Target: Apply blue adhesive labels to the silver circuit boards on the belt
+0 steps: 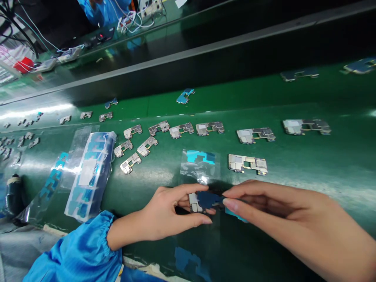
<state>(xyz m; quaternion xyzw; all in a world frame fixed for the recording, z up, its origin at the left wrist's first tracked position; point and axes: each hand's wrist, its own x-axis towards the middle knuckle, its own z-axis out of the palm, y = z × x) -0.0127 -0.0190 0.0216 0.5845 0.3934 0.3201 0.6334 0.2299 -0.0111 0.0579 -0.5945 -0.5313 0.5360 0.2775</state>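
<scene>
Between thumb and fingers, my left hand [164, 213] grips a small circuit board [195, 203] by its edges. A dark blue film sticker [209, 199] lies over part of that board. My right hand [282, 211] pinches the sticker's right end between thumb and forefinger, and a brighter blue piece [236, 213] shows below those fingers. Just beyond the hands, a clear sheet [190, 172] carries one cut-out blue film sticker [200, 157]. Near my right hand lies a bare circuit board [248, 163].
Several circuit boards [210, 128] lie in rows across the green work surface [164, 164]. To the left sits a plastic-wrapped stack of blue sticker sheets [88, 176], beside a loose sticker strip [54, 176]. A raised ledge [176, 56] runs behind; a person's blue sleeve [102, 11] shows beyond it.
</scene>
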